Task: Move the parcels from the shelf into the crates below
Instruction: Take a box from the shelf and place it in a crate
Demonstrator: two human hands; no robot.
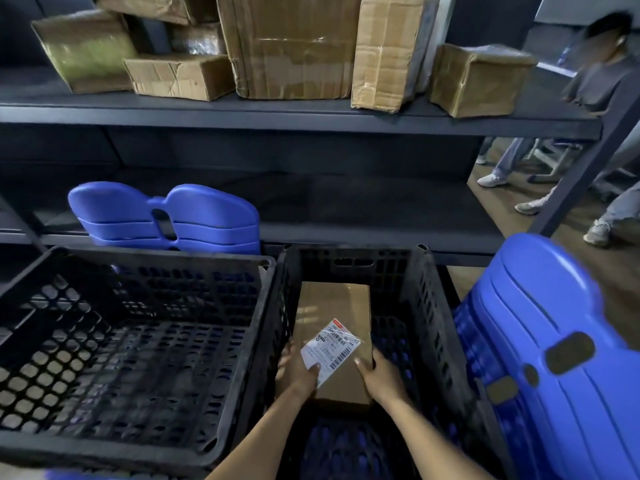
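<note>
A brown cardboard parcel (332, 313) with a white shipping label lies low inside the right black crate (433, 306). My left hand (298, 372) grips its near left edge, thumb on the label. My right hand (379, 375) grips its near right edge. The left black crate (138, 268) beside it holds no parcel. On the upper shelf (277, 116) stand several brown cardboard parcels: a big box (291, 46) in the middle, a flat one (176, 76) to its left, a small one (478, 79) at the right end.
Stacked blue plastic chairs stand behind the left crate (166, 216) and at the right (554, 358) next to the right crate. The middle shelf (346, 202) is dark and bare. Beyond the shelf's right post, a person (602, 74) and other people's legs are visible.
</note>
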